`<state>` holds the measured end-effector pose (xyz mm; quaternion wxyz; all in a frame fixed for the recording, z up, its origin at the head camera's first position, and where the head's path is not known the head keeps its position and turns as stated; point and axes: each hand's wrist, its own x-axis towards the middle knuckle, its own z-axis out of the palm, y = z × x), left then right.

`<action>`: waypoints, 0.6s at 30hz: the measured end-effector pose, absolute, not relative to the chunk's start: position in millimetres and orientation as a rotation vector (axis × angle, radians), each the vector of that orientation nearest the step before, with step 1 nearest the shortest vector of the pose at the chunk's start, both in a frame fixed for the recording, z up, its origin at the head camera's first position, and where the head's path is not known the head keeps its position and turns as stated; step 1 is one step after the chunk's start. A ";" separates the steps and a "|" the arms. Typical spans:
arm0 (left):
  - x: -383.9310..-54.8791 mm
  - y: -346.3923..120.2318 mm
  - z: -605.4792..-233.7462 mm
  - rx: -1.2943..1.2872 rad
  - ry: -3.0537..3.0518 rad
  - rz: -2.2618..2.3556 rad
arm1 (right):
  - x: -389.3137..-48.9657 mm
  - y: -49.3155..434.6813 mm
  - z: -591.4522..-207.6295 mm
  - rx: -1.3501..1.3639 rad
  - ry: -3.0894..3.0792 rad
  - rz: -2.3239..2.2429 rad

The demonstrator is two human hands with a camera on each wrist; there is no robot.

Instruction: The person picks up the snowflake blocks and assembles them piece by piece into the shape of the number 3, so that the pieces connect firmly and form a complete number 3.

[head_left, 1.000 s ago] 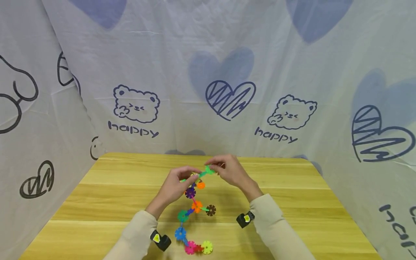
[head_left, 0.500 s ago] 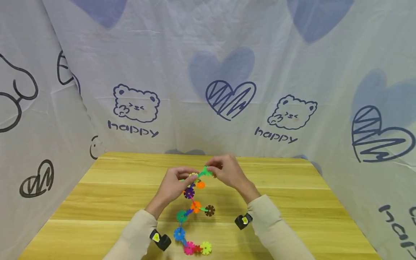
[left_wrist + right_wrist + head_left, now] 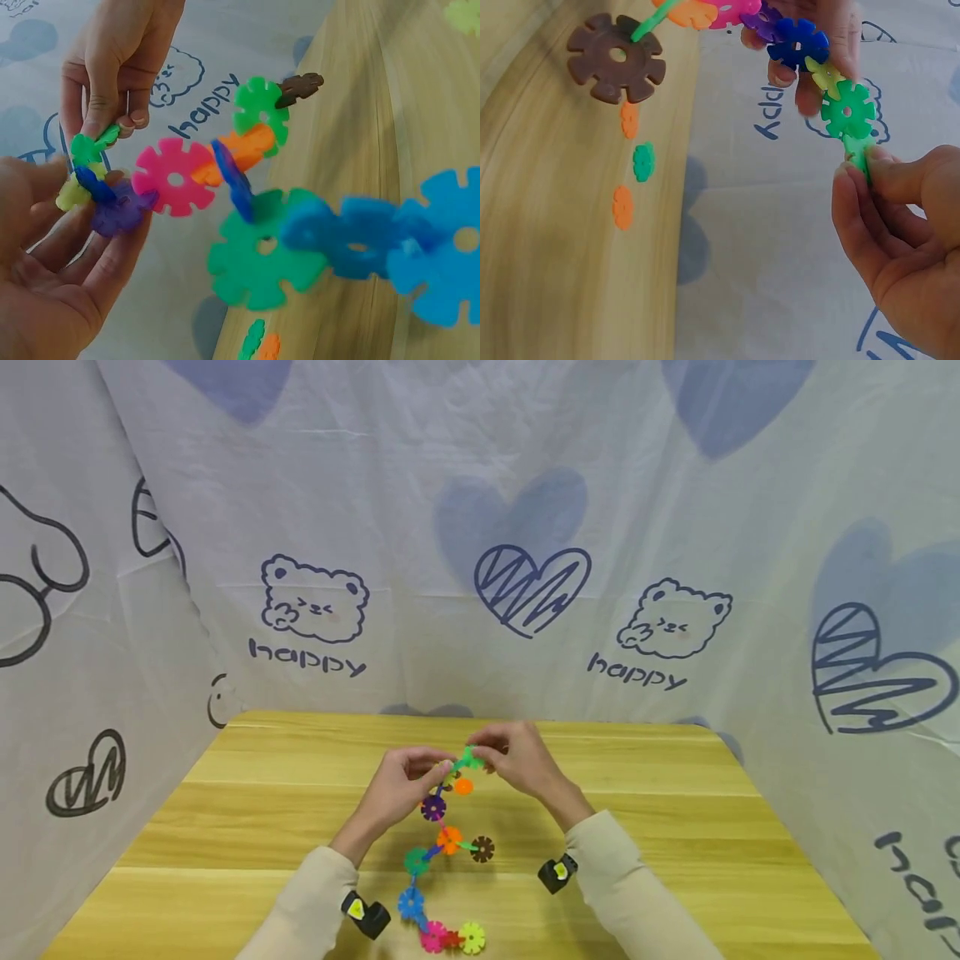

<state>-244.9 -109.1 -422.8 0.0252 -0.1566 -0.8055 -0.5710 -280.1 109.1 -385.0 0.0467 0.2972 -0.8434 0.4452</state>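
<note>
A chain of notched plastic snowflake discs hangs between both hands and trails toward me. With thumb and fingers my left hand [image 3: 397, 789] holds it near the yellow disc [image 3: 825, 77] and the purple disc [image 3: 120, 210]. My right hand [image 3: 525, 764] pinches the light green disc [image 3: 859, 152] at the far end, joined to a green disc [image 3: 847, 110]. Down the chain come a pink disc [image 3: 176, 178], an orange disc [image 3: 450, 840] with a side branch to a brown disc [image 3: 482, 849], then blue discs [image 3: 411, 902]. A yellow-green disc [image 3: 472, 937] forms the near end.
Loose on the wooden table [image 3: 675, 860] lie an orange disc [image 3: 622, 208], a green disc [image 3: 643, 161] and another orange disc [image 3: 629, 120], behind the chain. A printed cloth [image 3: 420, 635] surrounds the table at the back and sides.
My right hand has shifted left and slightly down, closer to the left hand, bringing the green end along. The hanging chain has swung a little left and toward me.
</note>
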 end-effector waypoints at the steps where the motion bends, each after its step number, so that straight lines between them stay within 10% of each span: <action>1: -245.4 -109.6 -423.1 -0.485 -2.494 -1.771 | -280.3 108.6 -386.0 0.904 -2.580 1.378; 18: -251.4 -122.2 -427.3 -0.502 -2.516 -1.798 | -306.2 111.5 -435.2 0.772 -2.710 1.504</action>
